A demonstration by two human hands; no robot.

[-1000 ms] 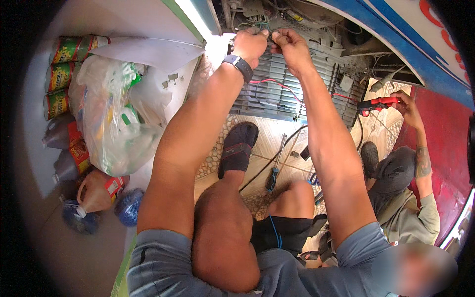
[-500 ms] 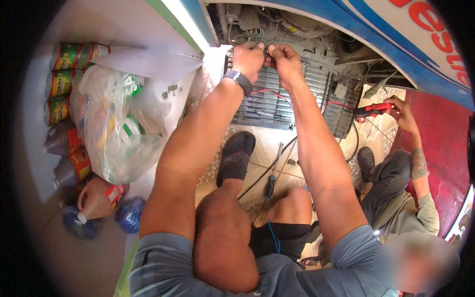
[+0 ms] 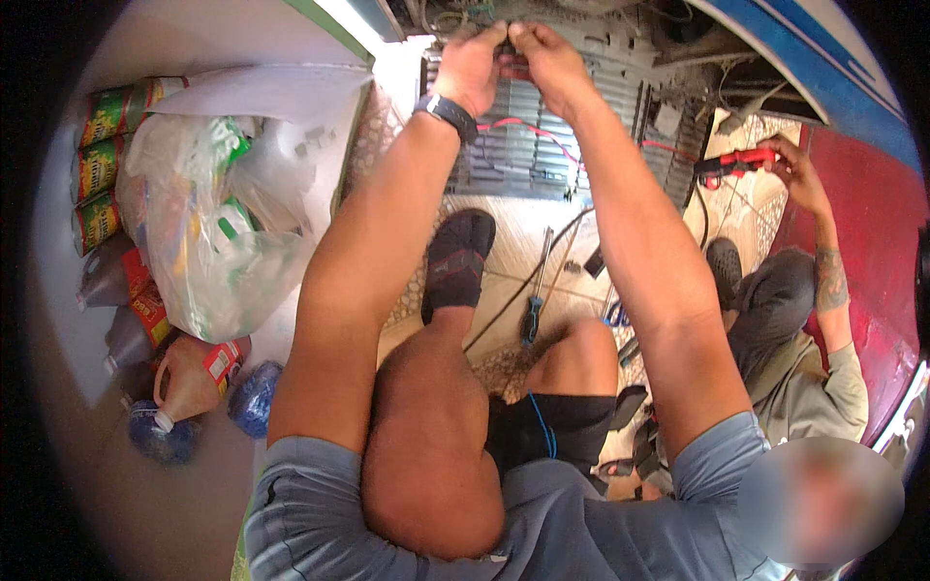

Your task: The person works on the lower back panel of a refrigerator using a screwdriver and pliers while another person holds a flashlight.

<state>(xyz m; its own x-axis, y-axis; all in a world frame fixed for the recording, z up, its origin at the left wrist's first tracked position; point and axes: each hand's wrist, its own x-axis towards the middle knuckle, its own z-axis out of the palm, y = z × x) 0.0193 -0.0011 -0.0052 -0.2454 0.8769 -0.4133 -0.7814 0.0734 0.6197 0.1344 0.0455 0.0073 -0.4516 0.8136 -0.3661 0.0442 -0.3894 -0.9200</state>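
Observation:
Both hands meet at the upper edge of a grey slatted metal panel [image 3: 518, 174], under the opened machine housing [image 3: 678, 58]. My left hand [image 3: 470, 73], with a black watch on its wrist, is closed in a pinch. Right beside it, my right hand [image 3: 552, 73] pinches too, thumb against bent fingers. Whatever they hold is too small and hidden to name. A thin red wire [image 3: 528, 126] emerges near my left wrist, passes beneath my right forearm and reaches a red and black meter [image 3: 722, 167]. A co-worker's hand [image 3: 802, 179] holds that meter on the right.
A blue-handled screwdriver [image 3: 532, 320] lies on the tiled floor beside a black cable [image 3: 509, 315]. On the left stand cans [image 3: 102, 169], bottles [image 3: 199, 378] and a clear plastic bag [image 3: 184, 232]. The co-worker crouches at the right, by a red surface [image 3: 862, 252].
The view has tilted, so the panel and my hands appear higher up. Both hands keep their pinch close together. The co-worker still holds the meter.

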